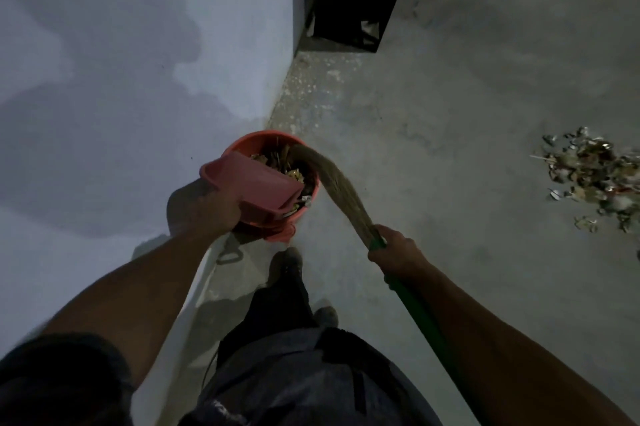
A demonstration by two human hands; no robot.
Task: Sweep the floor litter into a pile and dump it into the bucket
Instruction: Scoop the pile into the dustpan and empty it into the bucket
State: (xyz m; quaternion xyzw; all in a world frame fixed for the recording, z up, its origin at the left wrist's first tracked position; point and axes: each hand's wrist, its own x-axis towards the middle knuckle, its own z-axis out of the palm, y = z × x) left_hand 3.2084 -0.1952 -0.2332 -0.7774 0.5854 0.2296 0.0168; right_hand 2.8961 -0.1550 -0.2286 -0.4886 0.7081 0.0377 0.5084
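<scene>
tipping the dustpan (258, 183), gripped by the left hand (204, 207), over the bucket (242, 145) while the right hand (394, 251) clutches the broom (339, 183), risks litter spilling past the rim.

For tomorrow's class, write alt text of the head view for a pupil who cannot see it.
The left hand tips a pink dustpan over a red bucket holding litter, while the right hand grips a green-handled broom whose bristles reach the bucket's rim. A litter pile lies on the concrete floor.

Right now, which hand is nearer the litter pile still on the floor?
Right. The right hand grips the broom handle mid-floor, with the litter pile off to its right. The left hand holds the dustpan over the bucket by the wall, farther away.
</scene>
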